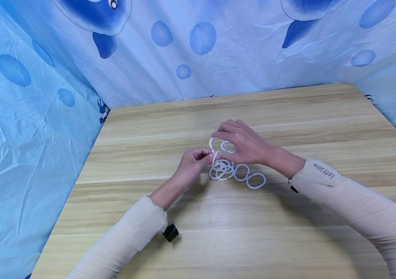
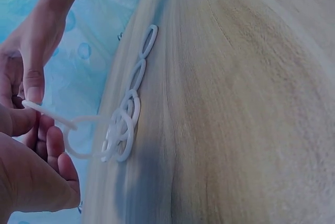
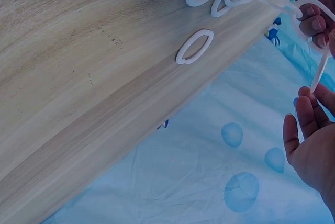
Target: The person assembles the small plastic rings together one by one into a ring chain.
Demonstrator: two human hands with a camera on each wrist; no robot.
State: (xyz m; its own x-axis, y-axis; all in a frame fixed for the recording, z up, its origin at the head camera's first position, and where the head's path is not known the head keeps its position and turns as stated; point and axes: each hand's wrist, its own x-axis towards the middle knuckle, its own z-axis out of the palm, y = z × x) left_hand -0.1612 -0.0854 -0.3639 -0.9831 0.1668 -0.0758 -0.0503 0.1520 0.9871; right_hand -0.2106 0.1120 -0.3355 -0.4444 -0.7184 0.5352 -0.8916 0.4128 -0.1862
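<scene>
My left hand [image 1: 196,162] pinches white plastic curtain rings between thumb and fingers above the table. My right hand [image 1: 241,143] holds the uppermost ring [image 1: 211,145], its fingers at the top and its thumb near the left fingertips. From that ring hangs another ring [image 2: 78,155], leading down to a heap of linked rings [image 1: 223,170]. The chain runs on to the right, with an end ring [image 1: 256,181] lying flat on the wood. A separate ring [image 3: 194,47] lies on the table beyond the heap, partly hidden by my right hand in the head view.
The wood-grain table [image 1: 142,162] has a rounded far corner at the right. Blue curtains [image 1: 170,77] with printed bubbles and sea animals hang behind and beside it. A small black block [image 1: 170,233] shows by the left cuff.
</scene>
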